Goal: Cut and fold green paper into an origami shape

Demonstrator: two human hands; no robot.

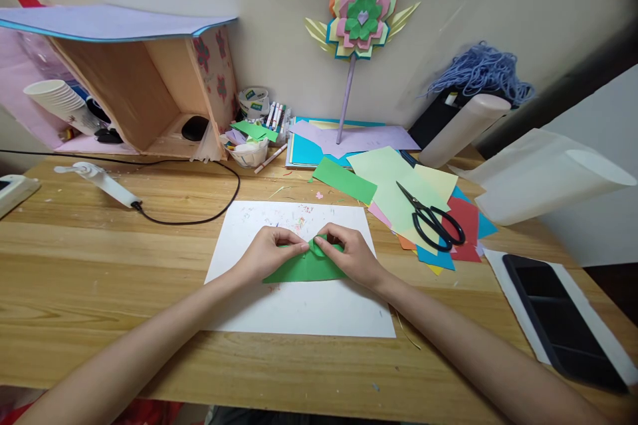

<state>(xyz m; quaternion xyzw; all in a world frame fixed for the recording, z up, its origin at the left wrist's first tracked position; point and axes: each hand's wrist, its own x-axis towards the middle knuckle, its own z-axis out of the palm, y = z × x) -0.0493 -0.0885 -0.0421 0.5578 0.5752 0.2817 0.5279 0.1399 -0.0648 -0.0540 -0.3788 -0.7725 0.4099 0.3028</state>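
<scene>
A piece of green paper (304,269) lies over a white sheet (299,309) on the wooden table. My left hand (272,251) pinches its upper edge from the left, thumb and forefinger together. From the right, my right hand (351,254) pinches the same edge, where a small part of the paper is folded up between the two thumbs. The fingertips of both hands are close to each other. Colour specks and marks dot the white sheet.
Black-handled scissors (437,224) rest on coloured paper sheets (386,189) at the right, near a phone (561,319). A glue gun (100,182) with a black cord lies left. Behind stand a paper flower (363,16), a cardboard box (144,93) and paper rolls (463,129).
</scene>
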